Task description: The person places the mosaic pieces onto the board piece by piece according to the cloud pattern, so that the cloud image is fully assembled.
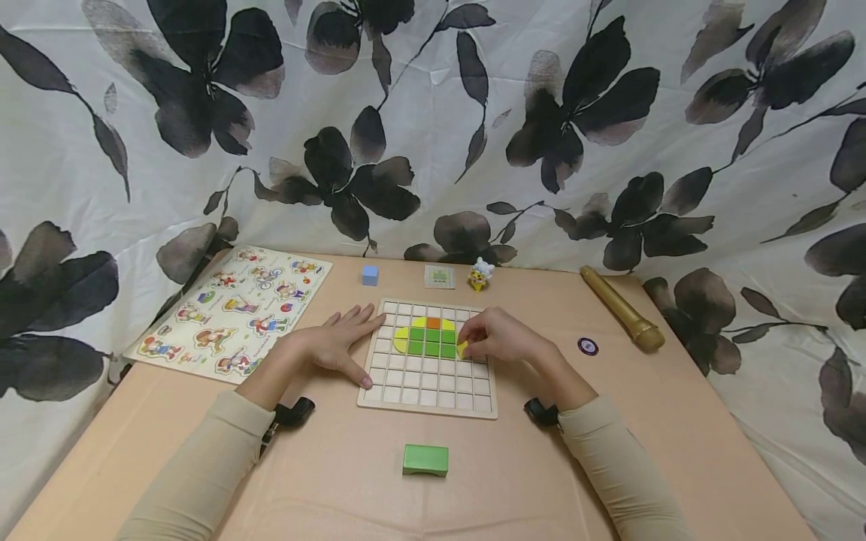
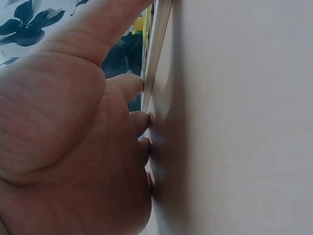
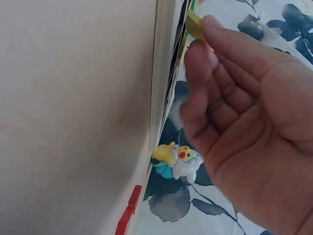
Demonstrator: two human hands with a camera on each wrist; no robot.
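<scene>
A wooden grid board (image 1: 426, 402) lies mid-table. Green square tiles (image 1: 431, 343), an orange tile (image 1: 433, 322) and yellow rounded-edge tiles (image 1: 401, 340) sit in its upper cells. My left hand (image 1: 341, 342) lies spread at the board's left side, thumb and index fingertip touching its edge. Over the right part of the pattern, my right hand (image 1: 504, 336) pinches a small yellow tile (image 3: 194, 25) between thumb and index finger. In the right wrist view the tile stands tilted at the board's surface; whether it touches its cell I cannot tell.
A picture puzzle board (image 1: 237, 312) lies at left. Along the back are a blue cube (image 1: 370, 275), a patterned card (image 1: 440, 277) and a toy figure (image 1: 479, 275). A gold microphone-shaped object (image 1: 622, 309) and a round purple token (image 1: 588, 346) lie right; a green block (image 1: 425, 460) is in front.
</scene>
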